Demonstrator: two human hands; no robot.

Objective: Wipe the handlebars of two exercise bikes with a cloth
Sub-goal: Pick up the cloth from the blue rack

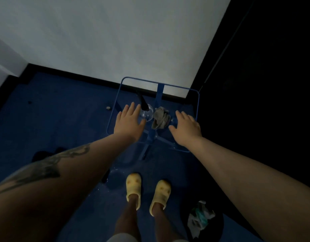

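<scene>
- Left hand (129, 120): fingers straight and spread, palm down, holding nothing; hovers over the left half of the glass-topped table (197, 103), beside a clear glass bowl (147, 113) with a dark object standing in it
- Right hand (186, 127): fingers straight and spread, palm down, holding nothing; over the right half of the table, near its right edge
- Cloth (160, 117): grey, crumpled in a heap at the table's middle, between the two hands; its long axis runs from the near edge toward the far edge; it lies to the right of the left hand and to the left of the right hand, whose thumb side looks slightly nearer
- Judgement: cloth not yet picked up, wiping not begun; no exercise bike in view
- Blue carpet (63, 119), white wall (115, 41)
- Yellow slippers (133, 186) on the person's feet
- Crumpled rags (200, 218) on a dark object at lower right
</scene>
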